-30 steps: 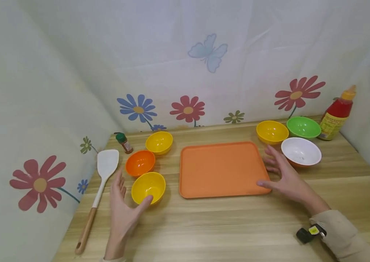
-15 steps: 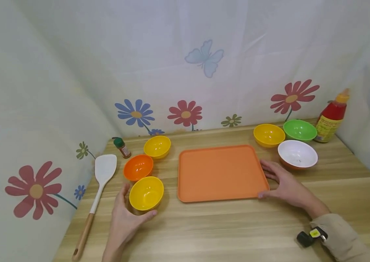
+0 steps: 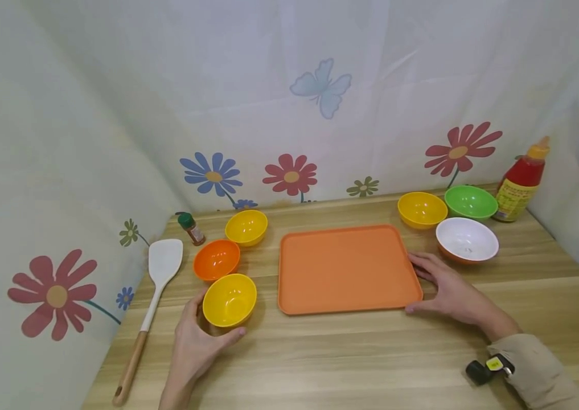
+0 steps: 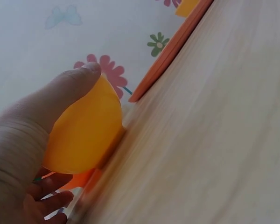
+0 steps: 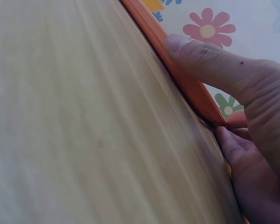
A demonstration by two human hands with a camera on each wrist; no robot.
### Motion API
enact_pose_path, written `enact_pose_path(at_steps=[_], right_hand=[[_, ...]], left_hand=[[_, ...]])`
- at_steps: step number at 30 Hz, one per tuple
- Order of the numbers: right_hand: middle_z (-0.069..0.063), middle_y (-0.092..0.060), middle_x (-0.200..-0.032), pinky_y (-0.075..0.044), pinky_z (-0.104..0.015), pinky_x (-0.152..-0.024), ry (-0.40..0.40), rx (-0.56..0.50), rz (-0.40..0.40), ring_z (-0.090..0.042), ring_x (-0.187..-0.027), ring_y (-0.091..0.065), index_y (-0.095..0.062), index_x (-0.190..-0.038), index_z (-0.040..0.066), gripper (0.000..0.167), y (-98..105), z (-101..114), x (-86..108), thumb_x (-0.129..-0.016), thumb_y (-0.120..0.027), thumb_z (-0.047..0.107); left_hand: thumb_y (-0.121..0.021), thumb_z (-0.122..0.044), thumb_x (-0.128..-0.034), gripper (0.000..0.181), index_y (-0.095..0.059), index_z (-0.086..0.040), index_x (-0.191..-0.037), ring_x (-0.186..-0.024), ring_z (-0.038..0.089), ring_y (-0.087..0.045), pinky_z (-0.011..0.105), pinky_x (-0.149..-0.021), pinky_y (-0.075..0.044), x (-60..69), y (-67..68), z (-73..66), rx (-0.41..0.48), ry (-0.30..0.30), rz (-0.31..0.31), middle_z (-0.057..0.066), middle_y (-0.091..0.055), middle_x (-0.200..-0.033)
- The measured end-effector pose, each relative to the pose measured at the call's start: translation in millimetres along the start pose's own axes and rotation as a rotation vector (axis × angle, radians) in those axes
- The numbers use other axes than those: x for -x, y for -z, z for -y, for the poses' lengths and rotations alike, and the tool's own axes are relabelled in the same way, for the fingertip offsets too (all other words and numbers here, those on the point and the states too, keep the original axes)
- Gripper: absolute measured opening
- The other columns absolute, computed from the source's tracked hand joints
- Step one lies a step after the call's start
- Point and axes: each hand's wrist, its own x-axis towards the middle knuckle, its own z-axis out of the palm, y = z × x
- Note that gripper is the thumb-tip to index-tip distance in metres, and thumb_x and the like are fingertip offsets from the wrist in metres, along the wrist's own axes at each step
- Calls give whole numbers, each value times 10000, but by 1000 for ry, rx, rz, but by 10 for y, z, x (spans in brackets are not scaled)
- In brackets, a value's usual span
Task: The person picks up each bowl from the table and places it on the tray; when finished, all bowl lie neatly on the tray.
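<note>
In the head view my left hand (image 3: 197, 340) curls round the near side of a yellow bowl (image 3: 230, 300) on the table. The left wrist view has the thumb along that yellow bowl (image 4: 91, 130), the other fingers low on its far side. An orange bowl (image 3: 216, 260) stands just behind. My right hand (image 3: 455, 293) grips the near right corner of a flat orange tray (image 3: 343, 270). Thumb and fingers lie on either side of that corner; the right wrist view gives the thumb against the rim of the orange tray (image 5: 191, 88).
Left stand another yellow bowl (image 3: 246, 228), a green-capped spice bottle (image 3: 192, 229) and a white spatula (image 3: 158, 279) with a wooden handle. Right are a yellow bowl (image 3: 422, 210), a green bowl (image 3: 471, 202), a white bowl (image 3: 467, 239) and a red sauce bottle (image 3: 520, 181). A flowered curtain (image 3: 248, 102) hangs behind.
My left hand has come down from above and closed round the near yellow bowl. My right hand has lowered onto the tray's corner. Bowl and tray look unmoved on the table.
</note>
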Motion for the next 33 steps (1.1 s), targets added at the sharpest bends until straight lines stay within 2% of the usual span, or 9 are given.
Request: enact_pose_path(at_steps=[5,9,15,18,25,30,33], right_hand=[[-232,-385,-1706,-294,24,-1080,0,5,0,-452,-1453,-600,-407,-1683,-24,1176,19,3,3,-804,-1017,464],[-230,-390,-1704,-296,23,-1080,5,8,-5,-450,-1450,-603,-414,-1681,-22,1169,22,-9,5,-804,-1017,461],[-221,-394,-1703,-298,23,-1081,5,11,-11,-440,-1448,-608,-420,-1680,-16,1166,25,-22,12,-803,-1017,469],[-220,-394,-1704,-303,20,-1079,-3,11,-8,-434,-1451,-607,-419,-1681,-15,1167,25,-25,13,-805,-1014,476],[-213,-384,-1712,-350,-31,-1114,-25,13,3,-422,-1459,-605,-410,-1692,5,1191,-3,-61,-1,-798,-1008,514],[-212,-384,-1711,-312,7,-1084,-15,9,3,-424,-1459,-606,-414,-1690,5,1183,-12,-71,-5,-800,-1009,508],[-213,-392,-1706,-323,-1,-1088,-8,11,-1,-421,-1454,-609,-418,-1687,4,1171,-3,-56,3,-805,-1009,498]], left_hand=[[-1094,-456,-680,1134,-525,-131,-1605,-1431,315,-605,580,-1230,-474,-5,-18,-7,64,-15,-60,82,-623,-1571],[-1089,-439,-696,1081,-546,-166,-1590,-1387,311,-657,536,-1143,-572,-4,-17,-39,98,-5,-62,68,-638,-1553],[-1105,-310,-691,1098,-525,-154,-1610,-1418,315,-643,326,-1047,-626,-2,-22,-50,219,-19,-35,85,-596,-1576],[-1105,-274,-694,1074,-544,-158,-1602,-1407,298,-642,247,-1009,-621,1,-34,-41,242,-27,-37,76,-595,-1561],[-1106,-249,-691,1054,-573,-200,-1599,-1407,213,-621,207,-954,-628,44,-48,-58,260,-39,-63,17,-606,-1571],[-1109,-194,-676,1058,-586,-210,-1595,-1404,157,-615,221,-922,-646,49,-50,-203,309,-60,-68,-33,-609,-1578],[-1113,-225,-672,1066,-581,-216,-1596,-1416,152,-615,218,-918,-647,23,-48,-315,296,-69,-68,-60,-611,-1567]])
